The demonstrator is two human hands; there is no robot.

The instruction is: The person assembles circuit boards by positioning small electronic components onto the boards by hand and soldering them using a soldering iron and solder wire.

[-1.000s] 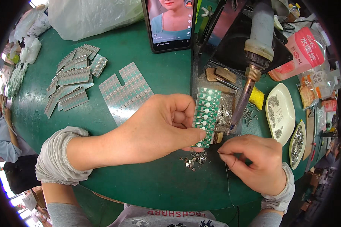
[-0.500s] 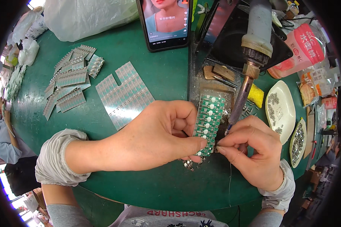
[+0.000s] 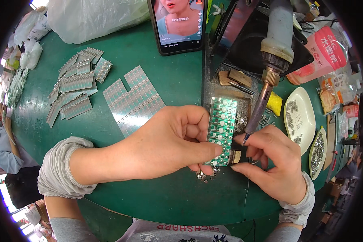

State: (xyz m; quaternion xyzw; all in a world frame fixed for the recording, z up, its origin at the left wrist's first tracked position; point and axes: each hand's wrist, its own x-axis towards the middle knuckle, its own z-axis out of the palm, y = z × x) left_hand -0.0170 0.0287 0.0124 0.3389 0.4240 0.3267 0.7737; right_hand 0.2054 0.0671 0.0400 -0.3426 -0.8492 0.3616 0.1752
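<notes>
My left hand (image 3: 177, 141) grips a green circuit board panel (image 3: 223, 121) by its left edge, thumb on top. White round parts run down the panel in a row. At its lower right sits a small brown-and-tan block (image 3: 235, 156). My right hand (image 3: 276, 161) is beside the panel, thumb and forefinger spread apart. A thin solder wire (image 3: 247, 197) runs through its curled fingers and hangs toward the table edge. Above that hand, a soldering iron (image 3: 266, 86) points downward, its tip close to the forefinger. No hand holds the iron.
Loose board panels (image 3: 74, 82) are piled at the left, with flat panels (image 3: 133, 101) nearer. A phone (image 3: 179, 28) stands at the back. On the right are a yellow sponge (image 3: 274, 104), a pale dish of metal pins (image 3: 304, 94), a smaller dish (image 3: 313, 171) and a pink package (image 3: 324, 52).
My right thumb and forefinger have parted from their pinch beside the board. The panel has turned slightly more upright in my left hand, and the small block now shows.
</notes>
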